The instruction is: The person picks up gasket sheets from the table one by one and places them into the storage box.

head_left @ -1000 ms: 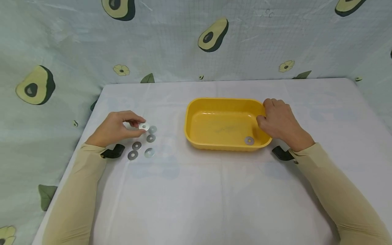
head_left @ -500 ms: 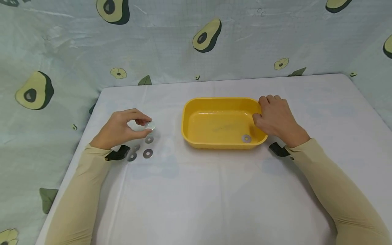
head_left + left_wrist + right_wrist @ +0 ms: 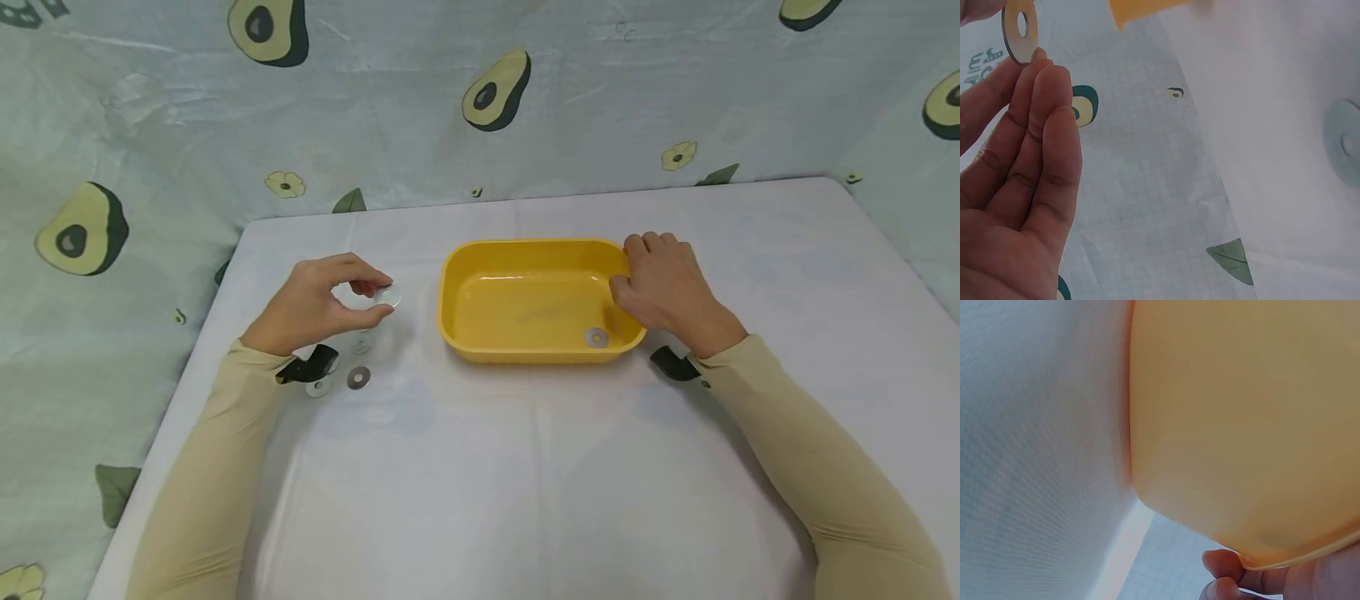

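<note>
My left hand (image 3: 324, 302) pinches a flat metal washer (image 3: 387, 296) between thumb and fingertips, raised over the table left of the yellow tray (image 3: 525, 357). In the left wrist view the held washer (image 3: 1020, 32) stands on edge, its round hole showing. My right hand (image 3: 666, 287) grips the tray's right end, thumb inside and fingers over the rim. From the right wrist, fingertips (image 3: 1222, 565) curl under the tray's lip. One washer (image 3: 596, 337) lies inside the tray near its front right corner. Below the left hand lie several washers, the plainest a grey one (image 3: 358, 377); others are partly hidden by the wrist.
A white cloth (image 3: 480, 483) covers the table. Behind it hangs a pale curtain (image 3: 585, 100) printed with avocados and flowers, which also runs down the left side. A black strap piece (image 3: 309, 364) juts from the left cuff, another (image 3: 672, 364) from the right.
My left hand has lifted the pinched washer off the group and carried it right and slightly away from me. The right hand keeps its grip on the tray; the whole view shifts slightly.
</note>
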Action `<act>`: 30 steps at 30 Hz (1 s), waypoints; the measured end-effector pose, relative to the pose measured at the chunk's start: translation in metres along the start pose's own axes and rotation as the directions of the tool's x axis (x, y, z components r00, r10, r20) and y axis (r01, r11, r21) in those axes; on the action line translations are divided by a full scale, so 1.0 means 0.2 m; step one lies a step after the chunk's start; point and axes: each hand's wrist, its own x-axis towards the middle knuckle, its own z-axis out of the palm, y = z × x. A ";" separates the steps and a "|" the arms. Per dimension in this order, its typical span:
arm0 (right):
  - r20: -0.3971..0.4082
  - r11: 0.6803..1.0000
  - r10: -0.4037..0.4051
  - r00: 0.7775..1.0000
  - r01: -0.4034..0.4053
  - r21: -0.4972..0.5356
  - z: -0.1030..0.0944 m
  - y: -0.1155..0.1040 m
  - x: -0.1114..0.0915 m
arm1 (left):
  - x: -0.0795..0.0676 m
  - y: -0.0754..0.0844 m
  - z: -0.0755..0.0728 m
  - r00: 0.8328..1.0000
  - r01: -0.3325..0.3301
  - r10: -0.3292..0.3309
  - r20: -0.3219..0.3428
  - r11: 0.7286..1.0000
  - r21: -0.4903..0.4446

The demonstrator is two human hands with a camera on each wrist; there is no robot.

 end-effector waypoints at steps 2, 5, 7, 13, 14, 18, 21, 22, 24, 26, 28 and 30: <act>-0.002 1.000 -0.002 1.000 0.002 -0.004 0.00 0.00 0.00 | 0.02 0.01 0.01 1.000 -0.006 0.006 -0.002 1.000 -0.017; -0.010 1.000 -0.007 1.000 0.007 -0.014 0.00 0.00 0.00 | 0.06 0.03 0.02 1.000 -0.020 0.020 -0.010 0.999 -0.038; -0.008 1.000 -0.007 1.000 0.007 -0.017 -0.01 0.00 0.00 | 0.08 0.04 0.03 1.000 -0.027 0.027 -0.016 0.999 -0.041; 0.024 1.000 0.011 1.000 -0.011 -0.013 -0.01 -0.01 0.01 | 0.15 0.08 0.05 0.998 -0.056 0.055 -0.029 0.998 -0.032; 0.029 1.000 0.016 0.999 -0.016 -0.014 -0.01 -0.01 0.01 | 0.15 0.08 0.05 0.998 -0.061 0.060 -0.029 0.998 -0.034; 0.051 1.000 0.022 0.998 -0.021 -0.013 -0.01 -0.01 0.00 | 0.18 0.10 0.08 0.997 -0.070 0.068 -0.033 0.996 -0.061; 0.054 1.000 0.017 0.998 -0.016 -0.015 -0.01 -0.02 0.00 | 0.20 0.11 0.10 0.997 -0.077 0.075 -0.025 0.994 -0.083; 0.050 1.000 0.013 0.999 -0.012 -0.015 -0.01 -0.02 0.00 | 0.21 0.11 0.10 0.997 -0.077 0.076 -0.017 0.993 -0.089; 0.040 1.000 0.012 0.999 -0.011 -0.013 0.00 -0.01 0.00 | 0.23 0.12 0.12 0.997 -0.078 0.078 0.000 0.993 -0.094; 0.028 1.000 0.013 1.000 -0.012 -0.012 0.00 -0.01 0.00 | 0.25 0.13 0.13 0.997 -0.077 0.079 0.018 0.992 -0.097; 0.019 1.000 0.014 1.000 -0.014 -0.008 0.00 0.00 0.00 | 0.27 0.13 0.14 0.996 -0.076 0.079 0.028 0.992 -0.098; 0.015 1.000 0.018 1.000 -0.018 -0.010 0.00 0.00 0.01 | 0.29 0.14 0.14 0.996 -0.076 0.080 0.037 0.993 -0.095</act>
